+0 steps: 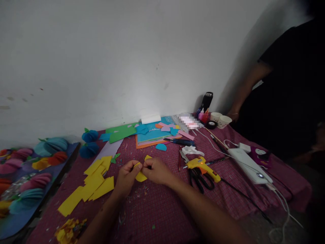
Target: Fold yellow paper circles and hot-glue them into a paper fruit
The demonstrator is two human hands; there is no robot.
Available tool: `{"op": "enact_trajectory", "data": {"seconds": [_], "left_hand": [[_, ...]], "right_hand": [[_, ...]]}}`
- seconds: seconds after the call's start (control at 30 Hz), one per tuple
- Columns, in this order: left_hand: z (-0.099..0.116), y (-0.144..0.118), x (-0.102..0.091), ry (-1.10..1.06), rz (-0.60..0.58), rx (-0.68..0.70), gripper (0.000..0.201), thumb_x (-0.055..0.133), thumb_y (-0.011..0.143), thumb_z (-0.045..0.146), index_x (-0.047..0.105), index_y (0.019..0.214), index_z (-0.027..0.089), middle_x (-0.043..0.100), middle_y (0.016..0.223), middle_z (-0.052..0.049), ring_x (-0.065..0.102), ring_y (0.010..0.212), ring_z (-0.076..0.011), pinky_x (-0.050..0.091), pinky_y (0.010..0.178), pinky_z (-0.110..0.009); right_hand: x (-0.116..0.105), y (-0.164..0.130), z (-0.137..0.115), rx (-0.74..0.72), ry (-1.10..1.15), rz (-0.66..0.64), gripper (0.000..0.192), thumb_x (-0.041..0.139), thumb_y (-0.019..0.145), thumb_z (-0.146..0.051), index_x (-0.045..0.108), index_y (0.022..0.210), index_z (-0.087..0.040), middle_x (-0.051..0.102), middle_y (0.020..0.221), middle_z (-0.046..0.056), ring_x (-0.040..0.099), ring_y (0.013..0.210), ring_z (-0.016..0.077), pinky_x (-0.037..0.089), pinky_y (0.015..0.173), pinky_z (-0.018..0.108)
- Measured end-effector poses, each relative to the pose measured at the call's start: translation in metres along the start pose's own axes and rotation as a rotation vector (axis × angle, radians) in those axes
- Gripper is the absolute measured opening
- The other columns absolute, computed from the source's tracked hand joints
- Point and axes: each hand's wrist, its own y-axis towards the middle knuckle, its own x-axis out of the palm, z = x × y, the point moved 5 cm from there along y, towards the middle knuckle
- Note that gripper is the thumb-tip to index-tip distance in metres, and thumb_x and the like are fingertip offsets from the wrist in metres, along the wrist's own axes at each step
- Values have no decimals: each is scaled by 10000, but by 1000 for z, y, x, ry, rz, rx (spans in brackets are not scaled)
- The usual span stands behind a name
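My left hand (pixel 127 177) and my right hand (pixel 155 170) meet over the maroon checked tablecloth (pixel 162 210). Both pinch one small yellow paper piece (pixel 141 176) between their fingertips, just above the cloth. A second small yellow piece (pixel 148 157) lies just behind my right hand. To the left of my left hand lies a loose pile of yellow paper strips (pixel 91 184). A yellow glue gun (pixel 203 166) rests to the right of my right hand, on top of black scissors (pixel 199 178).
Coloured paper sheets (pixel 152 135) and cut shapes lie at the table's back. Folded paper fans (pixel 30 176) fill a board at left. A white power strip (pixel 247 164), cables, paper cups (pixel 220 119) and a black bottle (pixel 207 100) stand at right, near a person in black (pixel 286 95).
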Motion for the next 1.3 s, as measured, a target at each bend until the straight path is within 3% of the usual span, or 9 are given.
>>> {"op": "enact_trajectory", "data": {"seconds": [0.83, 1.03, 1.3], "left_hand": [[-7, 2, 0, -130, 22, -44, 293, 761, 788, 427, 657, 819, 155, 613, 720, 6, 528, 647, -118, 422, 601, -206], [-8, 5, 0, -207, 27, -37, 271, 769, 782, 404, 675, 837, 155, 653, 774, -11, 565, 699, -129, 457, 669, -224], [-4, 2, 1, -123, 14, -37, 280, 787, 755, 414, 696, 788, 150, 652, 725, -8, 544, 663, -126, 437, 636, -218]], "right_hand": [[-1, 3, 6, -21, 40, 93, 211, 590, 818, -223, 583, 614, -170, 544, 609, -48, 467, 572, 80, 289, 516, 200], [-5, 4, 7, 48, 77, 158, 183, 568, 815, -214, 588, 637, -176, 556, 619, -44, 480, 571, 86, 319, 521, 199], [-7, 5, 6, 48, 71, 178, 196, 575, 823, -221, 570, 631, -180, 545, 626, -46, 466, 580, 88, 317, 526, 205]]}}
